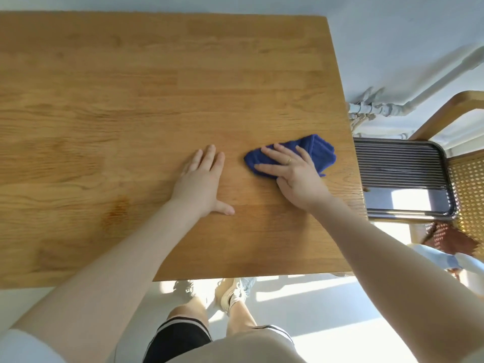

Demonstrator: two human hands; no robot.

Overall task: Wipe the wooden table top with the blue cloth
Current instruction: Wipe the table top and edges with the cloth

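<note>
The wooden table top (131,106) fills most of the view. A bunched blue cloth (318,150) lies on it near the right edge. My right hand (293,174) presses flat on the cloth with fingers spread, covering its near-left part; a ring shows on one finger. My left hand (203,182) rests flat on the bare wood just left of the cloth, fingers together and thumb out, holding nothing. A darker stain (116,212) marks the wood at the near left.
A chair (468,184) with a cane seat and wooden frame stands right of the table, with a dark ribbed tray (400,163) on it. White pipes (387,108) run along the wall behind. My legs and shoes (233,292) show below the table's near edge.
</note>
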